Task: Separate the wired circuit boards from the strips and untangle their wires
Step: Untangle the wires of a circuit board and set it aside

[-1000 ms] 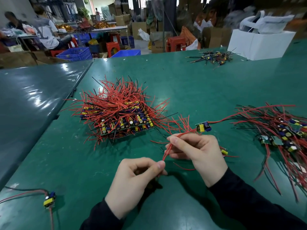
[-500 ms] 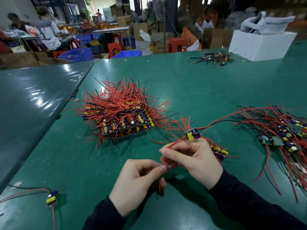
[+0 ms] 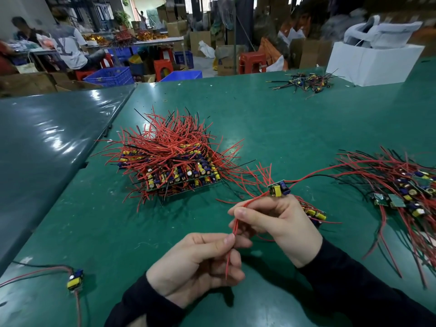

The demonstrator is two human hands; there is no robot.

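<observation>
**Q:** Since a second ago, what has shifted?

**R:** Little. The small circuit board point(image 3: 279, 188) perched above the right hand point(image 3: 277, 223) sits a touch nearer the fingers than it did, and the left hand point(image 3: 198, 263) has drawn a bit more red wire point(image 3: 232, 237) through its pinch. The piles have not moved.

**Q:** And the hands in the head view?

**R:** Close together, nearly touching. The right hand grips a bundle of red leads just under that board; the left pinches one red wire between thumb and forefinger, its free end hanging below the knuckles. Another strip piece with yellow parts point(image 3: 315, 214) peeks out beside the right hand.

**Q:** How far along is the job?

**R:** Early, I would judge. The stacked strips point(image 3: 174, 166) near the middle of the green table point(image 3: 283, 128) are a dense unsorted thicket. A looser heap of boards point(image 3: 405, 192) spreads at the right, one single board point(image 3: 75, 279) lies at lower left, and a small dark-wired cluster point(image 3: 304, 82) rests far back. Most of the separating remains.
</observation>
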